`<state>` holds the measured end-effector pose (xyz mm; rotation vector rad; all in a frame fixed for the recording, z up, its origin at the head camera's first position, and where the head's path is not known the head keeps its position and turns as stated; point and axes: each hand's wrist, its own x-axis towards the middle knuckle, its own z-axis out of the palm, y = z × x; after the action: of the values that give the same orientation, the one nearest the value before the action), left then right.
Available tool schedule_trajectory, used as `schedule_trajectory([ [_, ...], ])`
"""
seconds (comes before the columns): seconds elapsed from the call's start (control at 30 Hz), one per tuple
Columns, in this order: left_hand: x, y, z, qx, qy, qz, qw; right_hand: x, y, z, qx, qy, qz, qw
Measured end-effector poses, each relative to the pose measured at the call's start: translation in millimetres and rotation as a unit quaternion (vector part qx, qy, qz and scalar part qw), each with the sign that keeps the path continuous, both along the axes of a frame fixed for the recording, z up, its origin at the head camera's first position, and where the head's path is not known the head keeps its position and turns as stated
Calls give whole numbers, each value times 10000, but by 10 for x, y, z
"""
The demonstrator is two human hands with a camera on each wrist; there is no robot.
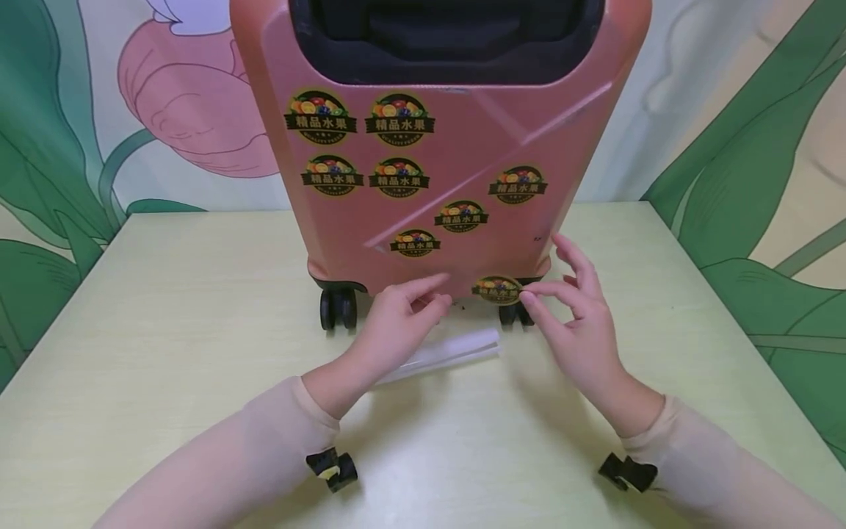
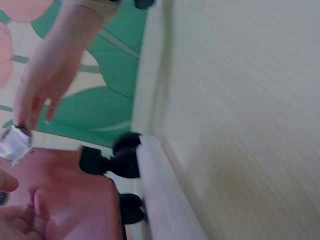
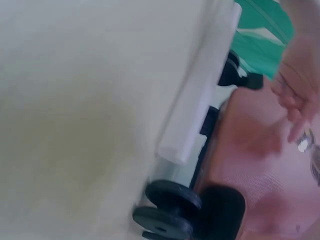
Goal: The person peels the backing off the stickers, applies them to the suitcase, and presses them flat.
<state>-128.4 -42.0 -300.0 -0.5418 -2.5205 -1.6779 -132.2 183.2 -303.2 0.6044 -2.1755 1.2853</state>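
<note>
My right hand pinches the edge of an oval fruit sticker between thumb and index finger, before the lower right of a pink suitcase. In the left wrist view the sticker's pale, shiny back shows below that hand's fingertips. My left hand holds nothing; its index finger points toward the suitcase's lower front, thumb beneath. Several matching stickers are on the suitcase: two pairs at the upper left, and three along a diagonal rising to the right.
A white roll of paper or film lies on the pale table, partly behind my left wrist. The suitcase stands upright on black wheels, its black handle recess at the top. Painted walls rise behind.
</note>
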Motion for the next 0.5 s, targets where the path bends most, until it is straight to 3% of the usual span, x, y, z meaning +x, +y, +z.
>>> schedule_trajectory([
  [0.07, 14, -9, -4, -284, 381, -7, 9989, -39, 21, 40, -255, -122, -158, 9995],
  [0.13, 36, 1, -4, -845, 1164, -125, 9895, -94, 36, 71, -463, -300, -234, 9982],
  [0.17, 50, 14, 3, -1194, 1657, -204, 9787, -123, 39, 82, -510, -409, -262, 9975],
  [0.2, 56, 31, 6, -1573, 2268, -261, 9608, -144, 36, 94, -550, -536, -270, 9967],
  [0.23, 59, 46, 12, -1948, 2937, -285, 9354, -161, 30, 103, -573, -644, -277, 9959],
  [0.27, 56, 63, 22, -2319, 3619, -260, 9026, -173, 23, 113, -584, -723, -280, 9953],
  [0.33, 38, 85, 34, -3017, 4786, -106, 8245, -190, 10, 125, -604, -849, -284, 9942],
  [0.4, 10, 88, 29, -3591, 5510, 36, 7533, -200, -2, 138, -600, -910, -282, 9936],
  [0.43, -7, 82, 25, -3858, 5683, 59, 7268, -210, -5, 141, -596, -923, -281, 9935],
  [0.47, -25, 73, 21, -4129, 5719, 32, 7088, -220, -7, 143, -604, -946, -281, 9933],
  [0.5, -45, 61, 9, -4383, 5669, 1, 6975, -230, -7, 143, -616, -973, -280, 9930],
])
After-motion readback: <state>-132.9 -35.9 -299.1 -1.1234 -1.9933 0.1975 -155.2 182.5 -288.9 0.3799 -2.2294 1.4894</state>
